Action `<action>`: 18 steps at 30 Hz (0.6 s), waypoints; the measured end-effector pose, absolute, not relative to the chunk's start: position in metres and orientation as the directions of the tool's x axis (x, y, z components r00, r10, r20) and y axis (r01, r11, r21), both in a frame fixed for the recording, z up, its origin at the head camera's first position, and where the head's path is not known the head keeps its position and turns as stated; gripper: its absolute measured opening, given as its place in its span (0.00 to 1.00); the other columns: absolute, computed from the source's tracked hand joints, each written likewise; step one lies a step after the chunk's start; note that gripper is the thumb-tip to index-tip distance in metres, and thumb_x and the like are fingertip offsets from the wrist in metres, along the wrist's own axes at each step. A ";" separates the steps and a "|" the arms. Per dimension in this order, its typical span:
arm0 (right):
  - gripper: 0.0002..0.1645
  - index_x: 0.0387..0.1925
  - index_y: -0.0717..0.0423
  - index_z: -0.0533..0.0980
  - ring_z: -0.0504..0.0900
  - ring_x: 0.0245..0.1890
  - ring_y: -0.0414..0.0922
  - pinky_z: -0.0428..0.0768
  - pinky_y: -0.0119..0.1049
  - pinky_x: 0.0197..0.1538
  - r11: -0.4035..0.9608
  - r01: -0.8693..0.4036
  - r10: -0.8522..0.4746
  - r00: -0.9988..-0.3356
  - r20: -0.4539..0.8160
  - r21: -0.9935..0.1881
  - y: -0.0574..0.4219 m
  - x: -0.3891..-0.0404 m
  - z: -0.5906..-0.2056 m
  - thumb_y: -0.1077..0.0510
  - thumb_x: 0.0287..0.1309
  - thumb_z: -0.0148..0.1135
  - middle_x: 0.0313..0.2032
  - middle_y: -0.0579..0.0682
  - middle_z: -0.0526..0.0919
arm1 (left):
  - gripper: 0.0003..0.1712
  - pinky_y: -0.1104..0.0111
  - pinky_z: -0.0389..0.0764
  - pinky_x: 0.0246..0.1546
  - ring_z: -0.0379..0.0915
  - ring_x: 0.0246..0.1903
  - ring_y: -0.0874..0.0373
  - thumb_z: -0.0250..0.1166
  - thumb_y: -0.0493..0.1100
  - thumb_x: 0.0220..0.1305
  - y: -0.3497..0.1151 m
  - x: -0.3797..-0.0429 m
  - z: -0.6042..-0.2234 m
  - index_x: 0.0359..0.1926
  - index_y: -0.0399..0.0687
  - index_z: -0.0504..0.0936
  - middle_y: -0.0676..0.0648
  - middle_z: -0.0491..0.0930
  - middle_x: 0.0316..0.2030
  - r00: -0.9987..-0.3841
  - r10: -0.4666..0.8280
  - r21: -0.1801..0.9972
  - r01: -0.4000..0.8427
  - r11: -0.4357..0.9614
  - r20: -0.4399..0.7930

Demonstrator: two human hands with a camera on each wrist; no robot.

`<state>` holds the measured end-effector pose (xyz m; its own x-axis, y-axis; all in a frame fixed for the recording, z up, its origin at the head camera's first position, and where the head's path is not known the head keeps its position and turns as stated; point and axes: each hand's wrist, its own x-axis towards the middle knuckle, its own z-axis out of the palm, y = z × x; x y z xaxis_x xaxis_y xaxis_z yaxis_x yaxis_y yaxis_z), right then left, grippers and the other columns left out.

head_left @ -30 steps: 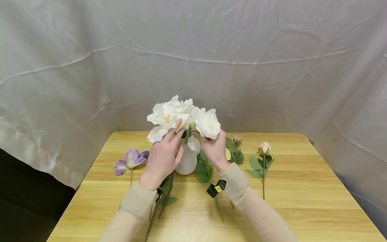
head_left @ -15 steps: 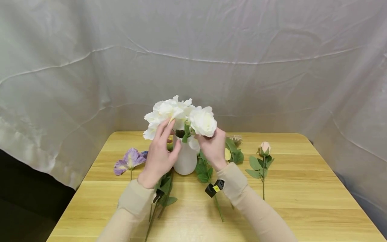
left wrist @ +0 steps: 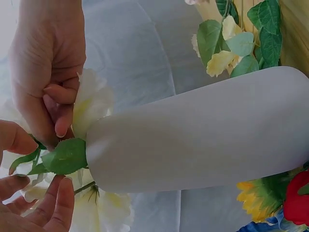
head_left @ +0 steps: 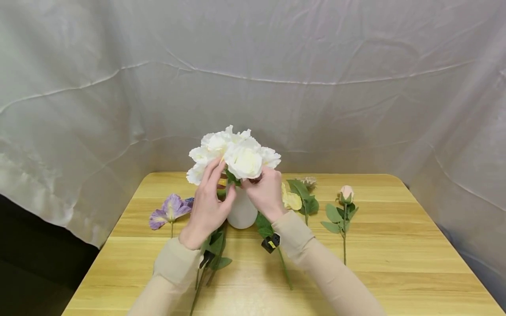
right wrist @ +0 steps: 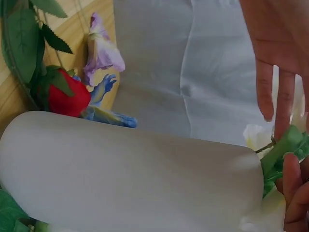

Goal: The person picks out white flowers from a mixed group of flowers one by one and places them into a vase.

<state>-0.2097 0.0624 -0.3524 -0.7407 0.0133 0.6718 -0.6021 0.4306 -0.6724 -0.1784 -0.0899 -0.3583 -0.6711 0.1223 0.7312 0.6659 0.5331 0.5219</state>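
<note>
In the head view a white vase (head_left: 242, 211) stands upright with white ruffled flowers (head_left: 205, 153) in its mouth. My right hand (head_left: 265, 193) pinches a white rose (head_left: 244, 160) just under its bloom, over the vase mouth. Its curled fingers show beside green leaves (left wrist: 67, 155) in the left wrist view. My left hand (head_left: 207, 204) is raised on the vase's left side, its fingers fairly straight against the ruffled petals. From the right wrist view, the left hand (right wrist: 282, 58) has extended fingers near the rim. The rose's stem inside the vase is hidden.
A purple flower (head_left: 172, 208) lies at left, a pale pink rosebud (head_left: 346, 193) at right. Yellow petals (head_left: 291, 199) show behind my right hand. Green stems (head_left: 215, 250) lie under my left forearm. A red rose (right wrist: 70, 96) and a sunflower (left wrist: 256, 195) lie near the vase base.
The right hand has carried the white rose leftward over the vase mouth. The left hand has drawn slightly left, off the front of the ruffled flowers, and then stayed there.
</note>
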 end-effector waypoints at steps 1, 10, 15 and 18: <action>0.08 0.31 0.65 0.85 0.83 0.17 0.44 0.80 0.30 0.23 0.439 -0.609 0.007 -0.733 0.680 -0.661 0.062 -0.210 -0.353 0.69 0.45 0.65 0.21 0.56 0.87 | 0.37 0.63 0.85 0.39 0.78 0.50 0.47 0.64 0.32 0.61 -0.090 -0.178 -0.359 0.72 0.40 0.68 0.41 0.66 0.72 -0.669 0.122 0.522 0.669 0.529 0.733; 0.04 0.25 0.62 0.84 0.85 0.21 0.47 0.84 0.41 0.28 0.571 -0.578 -0.032 -0.725 0.688 -0.583 0.056 -0.213 -0.357 0.65 0.42 0.71 0.22 0.56 0.88 | 0.36 0.64 0.86 0.40 0.77 0.49 0.51 0.63 0.32 0.60 -0.091 -0.178 -0.361 0.71 0.43 0.70 0.42 0.65 0.72 -0.666 0.116 0.529 0.676 0.512 0.737; 0.05 0.24 0.62 0.84 0.87 0.23 0.50 0.85 0.44 0.30 0.623 -0.543 -0.038 -0.740 0.672 -0.563 0.056 -0.213 -0.361 0.63 0.43 0.73 0.22 0.56 0.88 | 0.36 0.64 0.86 0.39 0.78 0.50 0.51 0.63 0.31 0.60 -0.092 -0.177 -0.363 0.71 0.43 0.69 0.42 0.64 0.73 -0.652 0.094 0.537 0.689 0.486 0.752; 0.05 0.24 0.62 0.83 0.87 0.23 0.51 0.85 0.44 0.30 0.621 -0.556 -0.040 -0.726 0.686 -0.552 0.057 -0.211 -0.363 0.64 0.42 0.71 0.22 0.57 0.88 | 0.35 0.63 0.87 0.38 0.79 0.49 0.50 0.63 0.29 0.60 -0.093 -0.174 -0.365 0.70 0.42 0.70 0.40 0.65 0.72 -0.631 0.071 0.534 0.706 0.466 0.773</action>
